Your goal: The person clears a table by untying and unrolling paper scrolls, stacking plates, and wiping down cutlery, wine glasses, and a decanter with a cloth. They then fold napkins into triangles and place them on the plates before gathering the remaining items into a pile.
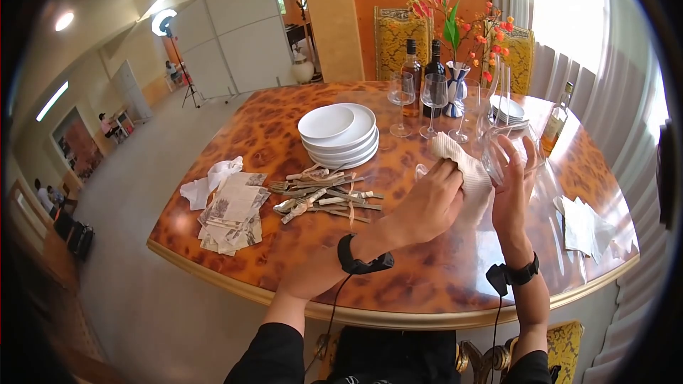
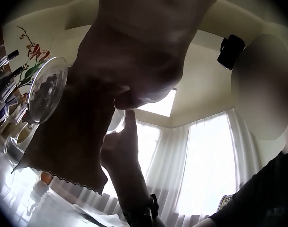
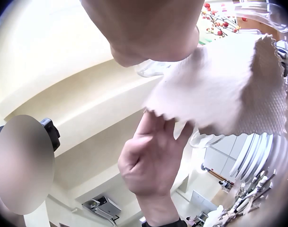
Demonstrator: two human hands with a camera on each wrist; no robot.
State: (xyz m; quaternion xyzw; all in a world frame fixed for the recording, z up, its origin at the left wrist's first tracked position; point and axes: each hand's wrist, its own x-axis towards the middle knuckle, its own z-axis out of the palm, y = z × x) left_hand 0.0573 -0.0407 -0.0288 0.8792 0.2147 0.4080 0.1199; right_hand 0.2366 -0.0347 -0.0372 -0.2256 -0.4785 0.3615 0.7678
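Note:
My left hand (image 1: 435, 200) pinches a pale ribbed cloth (image 1: 464, 162) with a zigzag edge. It holds the cloth against a clear wine glass (image 1: 491, 160), which lies roughly sideways above the table. Around the bowl of that glass are the raised, bent fingers of my right hand (image 1: 511, 195). In the right wrist view the cloth (image 3: 219, 90) drapes across the middle of the glass and hides the stem. The round glass foot (image 3: 205, 140) shows below the cloth, close to my left fingertips.
White plates (image 1: 338, 135) are stacked mid-table, with a cutlery heap (image 1: 327, 195) in front. Printed papers (image 1: 231, 213) lie at left, white napkins (image 1: 583, 226) at right. Behind stand wine glasses (image 1: 432, 92), dark bottles (image 1: 411, 78), a flower vase (image 1: 457, 89) and another bottle (image 1: 556, 121).

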